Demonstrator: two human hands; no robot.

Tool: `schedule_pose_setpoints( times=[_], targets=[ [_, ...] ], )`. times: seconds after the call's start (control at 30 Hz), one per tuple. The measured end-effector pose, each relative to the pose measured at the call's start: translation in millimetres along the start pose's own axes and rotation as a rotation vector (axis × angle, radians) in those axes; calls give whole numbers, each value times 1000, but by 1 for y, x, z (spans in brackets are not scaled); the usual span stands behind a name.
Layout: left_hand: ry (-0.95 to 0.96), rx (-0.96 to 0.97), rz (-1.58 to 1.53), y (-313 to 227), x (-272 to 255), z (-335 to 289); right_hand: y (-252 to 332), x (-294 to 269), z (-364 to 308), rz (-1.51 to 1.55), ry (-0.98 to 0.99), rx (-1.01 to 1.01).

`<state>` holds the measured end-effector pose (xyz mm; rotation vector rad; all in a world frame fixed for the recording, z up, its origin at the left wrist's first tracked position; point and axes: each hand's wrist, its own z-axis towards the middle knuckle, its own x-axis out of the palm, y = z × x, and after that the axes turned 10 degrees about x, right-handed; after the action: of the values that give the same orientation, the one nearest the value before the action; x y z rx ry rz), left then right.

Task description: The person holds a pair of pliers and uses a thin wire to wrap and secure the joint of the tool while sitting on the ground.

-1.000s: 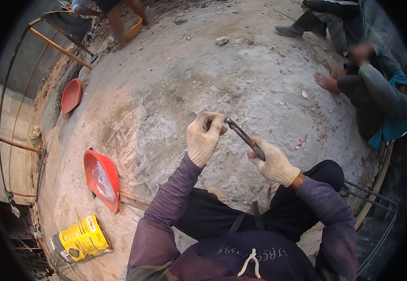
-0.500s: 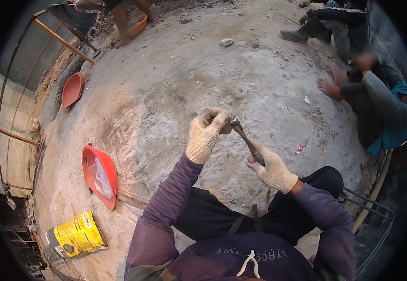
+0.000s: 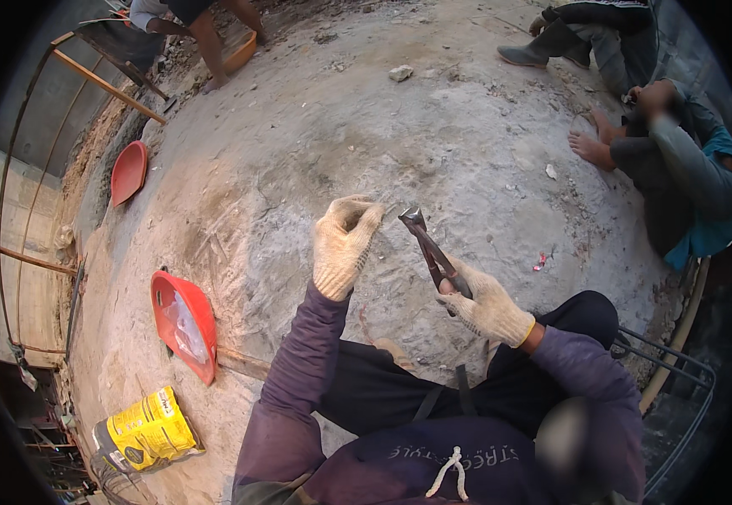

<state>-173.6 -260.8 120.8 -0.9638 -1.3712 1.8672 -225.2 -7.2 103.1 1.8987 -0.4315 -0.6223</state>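
My right hand, in a cream knitted glove, grips a pair of end-cutting pincers by the handles. Their metal head points up and away from me, and the handles stand slightly apart. To the left of the pincers' jaws is my left hand, gloved alike and raised over the ground. Its thumb and forefinger are pinched together. Anything between those fingertips is too small to make out. A gap separates the left fingertips from the jaws.
An orange-red pan holding a clear plastic bag lies at my left, beside a piece of wood. Below it is a yellow bag. Another red pan lies farther off. People sit at the right; bent metal rods stand near my knee.
My left hand has moved left, away from the pincers' jaws, which were at its fingertips. The pincers have shifted slightly left and their handles are wider apart.
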Motion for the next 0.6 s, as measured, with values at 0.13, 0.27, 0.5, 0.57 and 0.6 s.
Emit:
schedule_pose_setpoints(
  times=[0.13,0.27,0.5,0.57,0.6],
  targets=[
    [68,115,66,4,5,-1,-1,-1,1,-26,-13,-38],
    [88,66,-43,-10,8,-4,14,-3,-4,19,32,-9],
    [236,25,-148,-20,5,-3,-1,-3,-2,84,82,-29],
    [336,-48,-242,-23,1,-1,-3,-3,-1,88,91,-31],
    [387,-85,-289,-24,0,-1,-4,-3,-1,95,96,-31]
  ],
)
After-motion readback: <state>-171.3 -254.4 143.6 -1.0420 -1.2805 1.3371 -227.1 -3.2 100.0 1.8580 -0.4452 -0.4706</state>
